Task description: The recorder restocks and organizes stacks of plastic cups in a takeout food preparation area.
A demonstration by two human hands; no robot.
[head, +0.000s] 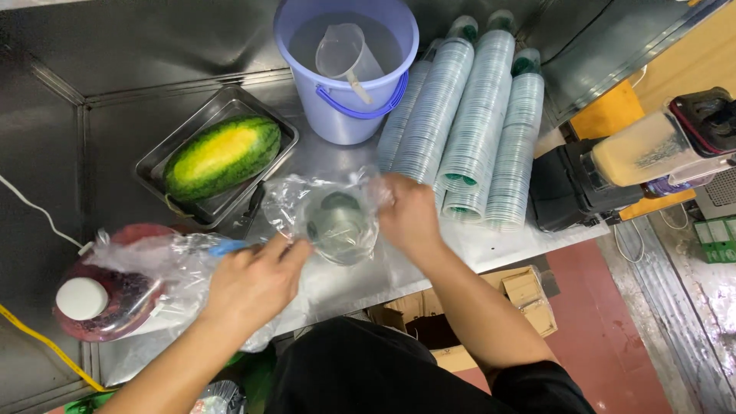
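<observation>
Between my hands is a clear plastic bag with a clear plastic cup inside it, held over the steel counter. My left hand pinches the bag's left edge with fingers closed. My right hand grips the bag's right edge near the cup's rim. The cup appears to hold a little clear liquid.
A whole watermelon lies in a steel tray at the back left. A lilac bucket holds a clear measuring jug. Stacked clear cups lie to the right, beside a blender. A red jug in plastic sits at left.
</observation>
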